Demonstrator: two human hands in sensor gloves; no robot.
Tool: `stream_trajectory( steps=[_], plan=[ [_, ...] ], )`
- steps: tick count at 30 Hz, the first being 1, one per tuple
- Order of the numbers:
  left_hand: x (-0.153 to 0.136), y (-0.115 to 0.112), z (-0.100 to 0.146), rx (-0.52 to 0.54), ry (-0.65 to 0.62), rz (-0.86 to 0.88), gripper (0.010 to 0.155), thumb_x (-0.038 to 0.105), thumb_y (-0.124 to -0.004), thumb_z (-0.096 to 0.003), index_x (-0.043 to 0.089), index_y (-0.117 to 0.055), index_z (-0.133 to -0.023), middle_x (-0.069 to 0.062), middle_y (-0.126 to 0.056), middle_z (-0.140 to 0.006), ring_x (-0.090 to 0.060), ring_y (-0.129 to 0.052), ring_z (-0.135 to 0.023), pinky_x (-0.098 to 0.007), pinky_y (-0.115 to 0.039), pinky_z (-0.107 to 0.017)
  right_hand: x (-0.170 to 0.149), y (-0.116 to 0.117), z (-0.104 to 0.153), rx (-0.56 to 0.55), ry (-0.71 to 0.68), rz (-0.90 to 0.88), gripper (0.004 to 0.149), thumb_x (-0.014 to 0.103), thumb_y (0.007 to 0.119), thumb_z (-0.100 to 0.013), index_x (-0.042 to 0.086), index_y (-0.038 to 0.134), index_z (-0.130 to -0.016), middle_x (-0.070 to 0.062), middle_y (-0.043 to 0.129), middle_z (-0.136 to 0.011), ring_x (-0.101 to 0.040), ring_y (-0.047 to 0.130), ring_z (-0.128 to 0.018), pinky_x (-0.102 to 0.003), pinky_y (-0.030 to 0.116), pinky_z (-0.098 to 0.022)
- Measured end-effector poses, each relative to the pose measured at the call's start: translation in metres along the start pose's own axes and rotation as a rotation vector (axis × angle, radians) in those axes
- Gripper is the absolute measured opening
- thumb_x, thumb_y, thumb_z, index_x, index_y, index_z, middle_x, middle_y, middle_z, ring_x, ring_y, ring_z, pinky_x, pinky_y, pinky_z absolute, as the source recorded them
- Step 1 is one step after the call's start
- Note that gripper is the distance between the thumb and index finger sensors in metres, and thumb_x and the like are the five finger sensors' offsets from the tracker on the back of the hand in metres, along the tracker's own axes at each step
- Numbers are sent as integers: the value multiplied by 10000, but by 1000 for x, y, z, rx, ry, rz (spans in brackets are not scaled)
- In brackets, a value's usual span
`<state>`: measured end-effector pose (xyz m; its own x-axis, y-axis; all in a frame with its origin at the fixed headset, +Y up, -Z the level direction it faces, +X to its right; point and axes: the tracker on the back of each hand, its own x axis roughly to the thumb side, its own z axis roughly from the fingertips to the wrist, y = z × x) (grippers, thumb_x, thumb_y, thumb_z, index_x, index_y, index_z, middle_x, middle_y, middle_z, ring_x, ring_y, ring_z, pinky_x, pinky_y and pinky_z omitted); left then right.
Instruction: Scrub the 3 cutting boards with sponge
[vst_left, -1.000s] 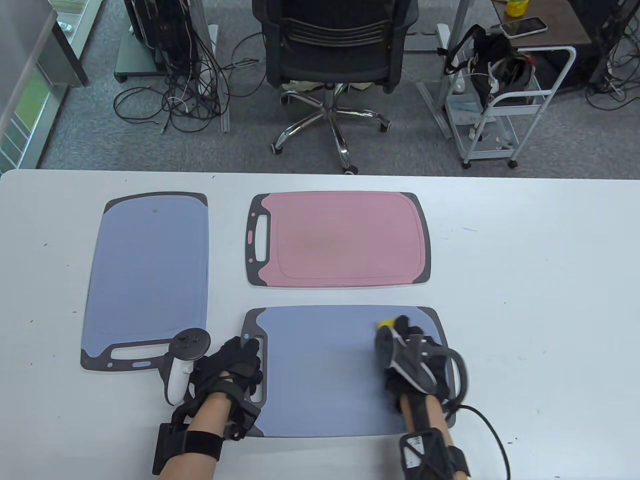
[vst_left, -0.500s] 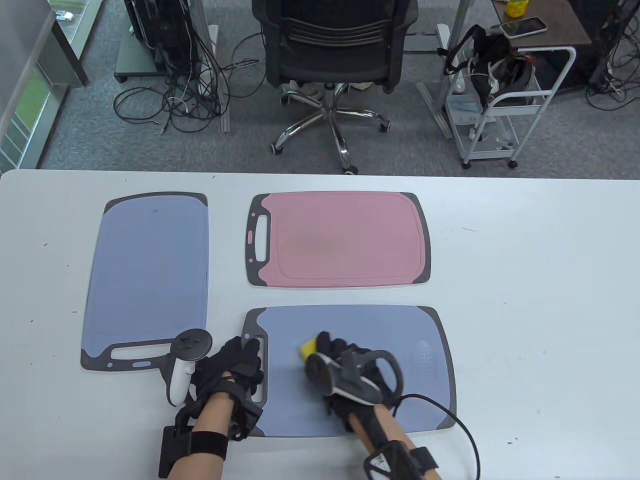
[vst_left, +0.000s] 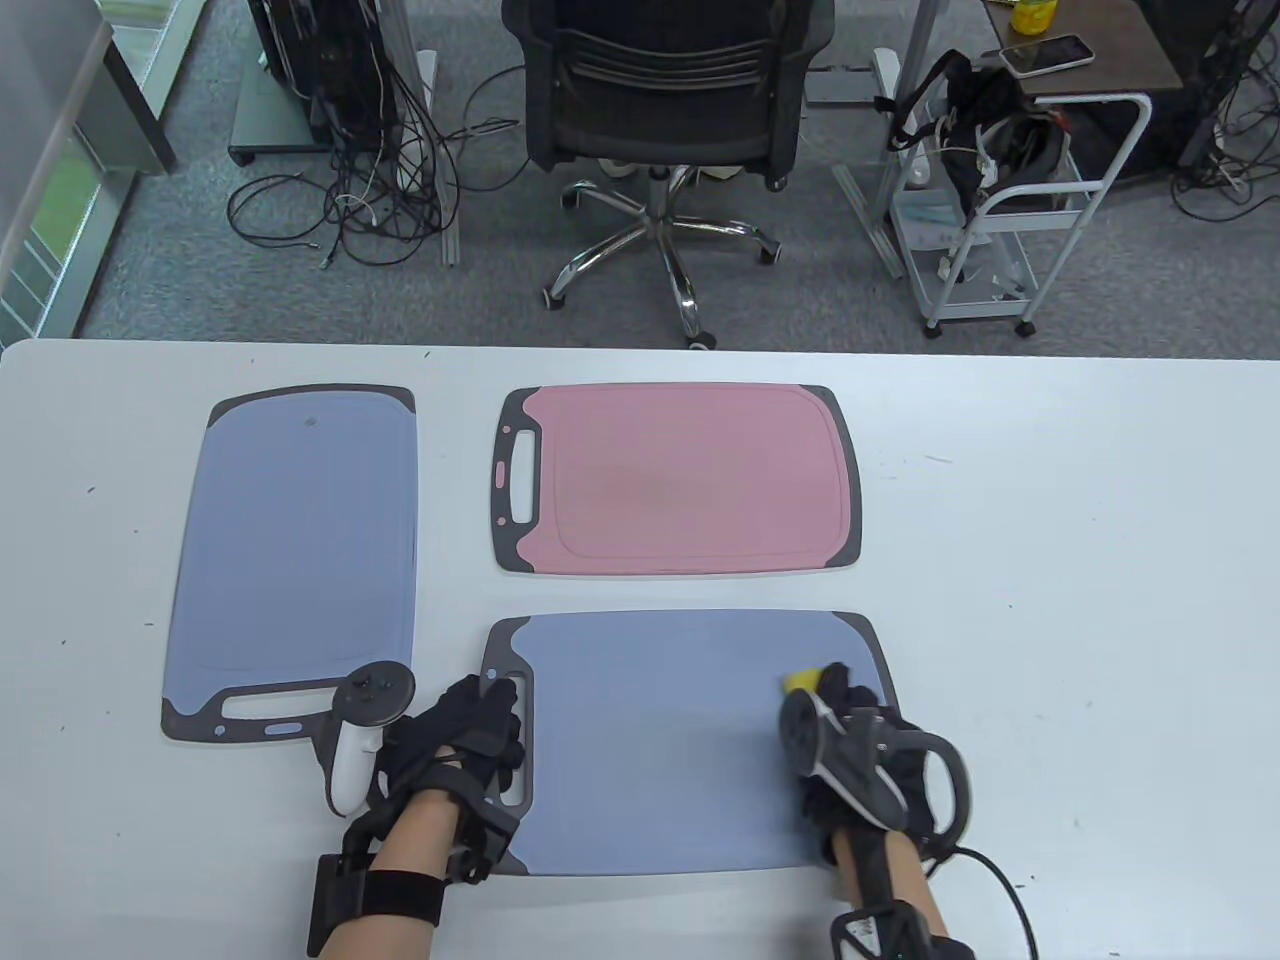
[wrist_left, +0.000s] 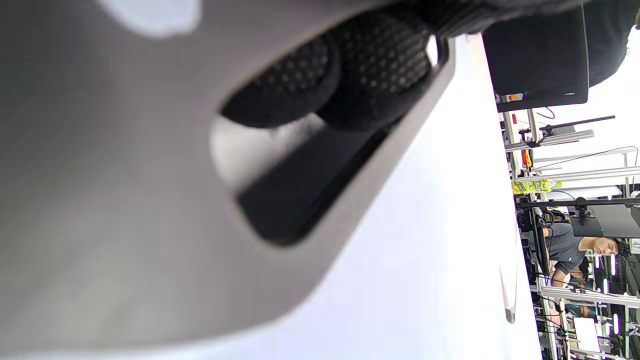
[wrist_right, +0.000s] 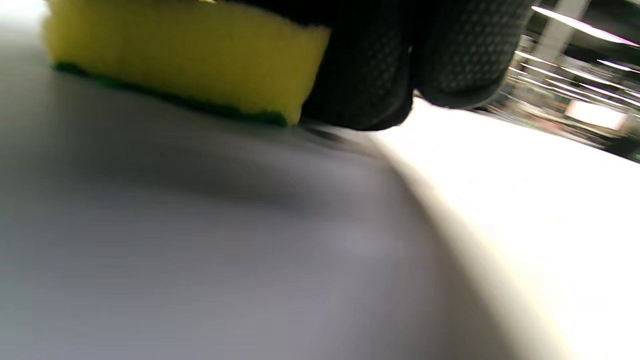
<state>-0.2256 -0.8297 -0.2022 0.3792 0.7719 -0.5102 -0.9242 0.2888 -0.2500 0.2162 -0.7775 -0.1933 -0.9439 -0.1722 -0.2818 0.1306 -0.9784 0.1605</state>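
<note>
A: Yellow sponge (vst_left: 800, 681) sits under the right hand (vst_left: 858, 745), fingers curled round it, at the near blue board's (vst_left: 660, 750) 3 o'clock end, green face down.

B: Left hand (vst_left: 462, 735)?

A: Fingers hooked through that board's handle slot at 9 o'clock, gripping it. Pink board (vst_left: 680, 478) lies at 12 o'clock; second blue board (vst_left: 295, 550) at 10 o'clock on the worktop (vst_left: 1080, 600).

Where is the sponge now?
In the table view, the sponge lies under the right hand, on the near blue board's right end.
</note>
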Motion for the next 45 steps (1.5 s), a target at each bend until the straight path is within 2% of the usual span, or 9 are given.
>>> stream_trajectory(
  steps=[3, 6, 14, 17, 20, 29, 32, 36, 45],
  plan=[
    [0, 0, 0, 2, -2, -3, 553, 563, -649, -601, 181, -646, -1001, 94, -907, -726, 22, -1045, -438, -210, -979, -322, -18, 6, 0, -17, 48, -101, 686, 517, 671, -494, 101, 609, -1037, -131, 804, -813, -226, 898, -531, -467, 775, -478],
    [0, 0, 0, 2, -2, -4, 553, 562, -648, -602, 180, -645, -1001, 93, -906, -727, 22, -1045, -439, -210, -979, -322, 14, 1, 7, -70, -70, -35, 687, 502, 694, -487, 82, 622, -1026, -146, 802, -801, -234, 894, -526, -478, 771, -478],
    [-1, 0, 1, 10, 3, -12, 552, 564, -646, -600, 188, -640, -1005, 97, -905, -729, 25, -1044, -440, -205, -978, -323, 198, -41, 93, -99, -701, -56, 699, 538, 669, -488, 122, 583, -1044, -121, 779, -819, -209, 886, -553, -459, 773, -501],
    [-3, -1, 4, 18, 7, -7, 547, 564, -647, -600, 194, -639, -1004, 101, -907, -724, 29, -1045, -434, -205, -980, -321, 228, -43, 122, -173, -832, -6, 702, 548, 658, -479, 135, 585, -1042, -103, 781, -816, -198, 887, -551, -453, 778, -503],
    [-4, -1, 6, 23, 10, -7, 544, 565, -647, -602, 199, -638, -1004, 102, -908, -721, 29, -1045, -435, -205, -980, -321, 207, -40, 109, -185, -784, -12, 688, 556, 658, -477, 182, 579, -1049, -70, 777, -831, -190, 886, -561, -446, 777, -507],
    [1, -3, 4, 54, 40, -64, 539, 575, -641, -599, 200, -652, -987, 115, -913, -700, 40, -1048, -418, -200, -986, -297, -8, 2, 23, -65, -110, -150, 681, 527, 693, -487, 144, 609, -1044, -107, 773, -819, -206, 870, -539, -468, 762, -492],
    [1, -4, 5, 63, 45, -77, 539, 578, -637, -598, 204, -651, -985, 118, -910, -699, 43, -1045, -416, -197, -983, -295, -26, 7, 22, -38, -50, -167, 682, 522, 687, -494, 137, 593, -1050, -125, 779, -828, -229, 880, -549, -474, 761, -494],
    [1, -4, 5, 66, 48, -80, 539, 579, -636, -598, 204, -651, -985, 121, -910, -698, 45, -1044, -416, -196, -982, -295, 13, -3, 34, -106, -211, -52, 681, 522, 689, -487, 124, 620, -1035, -126, 794, -816, -222, 892, -540, -468, 775, -488],
    [-1, -3, 5, 54, 34, -51, 542, 576, -641, -599, 199, -653, -988, 115, -913, -702, 38, -1047, -418, -201, -982, -295, 200, -34, 122, -118, -841, -24, 703, 546, 663, -488, 131, 576, -1049, -109, 776, -825, -203, 886, -557, -456, 776, -506]
  ],
)
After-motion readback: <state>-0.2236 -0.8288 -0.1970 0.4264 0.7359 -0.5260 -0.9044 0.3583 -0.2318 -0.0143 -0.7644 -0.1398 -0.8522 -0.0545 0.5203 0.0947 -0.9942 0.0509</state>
